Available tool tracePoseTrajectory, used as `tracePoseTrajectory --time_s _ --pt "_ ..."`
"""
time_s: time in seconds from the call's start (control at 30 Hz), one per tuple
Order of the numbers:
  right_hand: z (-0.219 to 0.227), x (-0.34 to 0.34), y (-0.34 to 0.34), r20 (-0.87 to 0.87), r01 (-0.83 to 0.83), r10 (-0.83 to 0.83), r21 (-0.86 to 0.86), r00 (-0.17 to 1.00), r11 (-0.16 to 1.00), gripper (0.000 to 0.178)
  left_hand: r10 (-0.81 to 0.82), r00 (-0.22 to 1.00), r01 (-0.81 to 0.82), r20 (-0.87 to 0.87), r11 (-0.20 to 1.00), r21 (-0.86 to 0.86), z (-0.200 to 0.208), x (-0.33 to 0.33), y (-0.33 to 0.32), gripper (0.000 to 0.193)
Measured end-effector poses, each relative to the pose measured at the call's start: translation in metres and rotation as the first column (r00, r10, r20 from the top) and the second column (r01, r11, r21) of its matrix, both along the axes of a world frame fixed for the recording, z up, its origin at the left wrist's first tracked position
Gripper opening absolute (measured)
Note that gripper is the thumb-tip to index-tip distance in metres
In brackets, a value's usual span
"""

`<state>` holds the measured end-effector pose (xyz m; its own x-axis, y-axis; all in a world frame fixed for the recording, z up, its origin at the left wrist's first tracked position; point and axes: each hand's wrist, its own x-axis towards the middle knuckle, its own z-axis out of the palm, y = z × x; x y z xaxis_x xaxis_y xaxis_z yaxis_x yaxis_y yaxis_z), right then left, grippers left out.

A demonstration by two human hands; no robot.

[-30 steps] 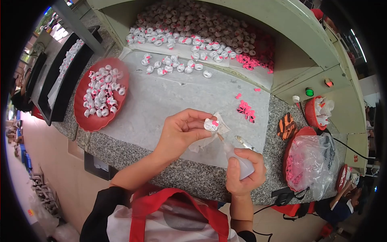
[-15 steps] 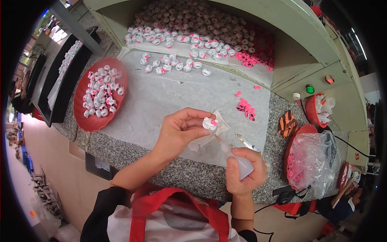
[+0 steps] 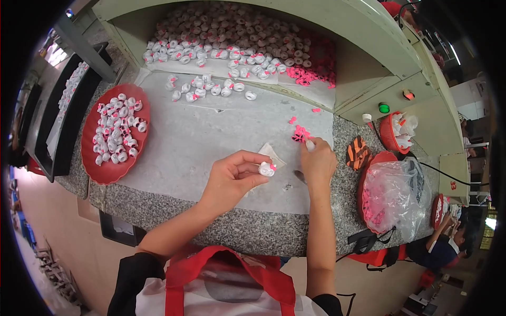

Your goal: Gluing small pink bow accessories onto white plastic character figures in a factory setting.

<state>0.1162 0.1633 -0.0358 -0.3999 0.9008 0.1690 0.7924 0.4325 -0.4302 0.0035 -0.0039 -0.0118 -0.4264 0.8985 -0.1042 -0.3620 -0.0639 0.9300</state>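
Note:
Between the thumb and fingers of my left hand (image 3: 229, 176) is a small white figurine head (image 3: 266, 168) with a pink bow on it, held above the paper-covered worktop (image 3: 211, 131). Beside it lies a folded off-white cloth (image 3: 272, 154). My right hand (image 3: 319, 162) is at the small pile of pink bows (image 3: 300, 133), its fingers closed. A whitish end of the squeeze bottle (image 3: 310, 145) pokes out by the fingers; the hand hides the rest. Partly behind my right wrist lies a metal blade-like tool (image 3: 300, 176).
White heads (image 3: 221, 87) lie behind, before a shelf heaped with more. On the left stands a red dish (image 3: 89, 166) of heads. To the right are a striped orange-black object (image 3: 358, 153), a red basket (image 3: 387, 134) and a plastic-covered red dish (image 3: 369, 221).
My right hand has moved forward, from the white head to the pink bows, taking the bottle away from the head. My left hand keeps holding the head. The whole view has shifted slightly.

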Motion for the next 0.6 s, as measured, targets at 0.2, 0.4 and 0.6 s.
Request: tracePoseTrajectory --time_s 0.2,0.4,0.6 --pt "0.001 0.011 -0.006 -0.133 -0.090 0.082 -0.056 0.988 0.994 0.018 0.041 0.999 -0.042 -0.007 0.998 -0.047 -0.005 -0.002 0.003 0.029" --pt "0.049 0.016 -0.044 -0.691 -0.473 0.015 -0.479 0.723 0.739 0.014 0.058 0.998 -0.060 -0.028 0.997 -0.044 -0.008 0.003 0.005 0.029" --pt "0.057 0.011 -0.068 -0.782 -0.621 0.130 -0.370 0.610 0.691 0.012 0.083 0.994 -0.084 -0.073 0.996 -0.008 -0.010 0.007 0.004 0.029"
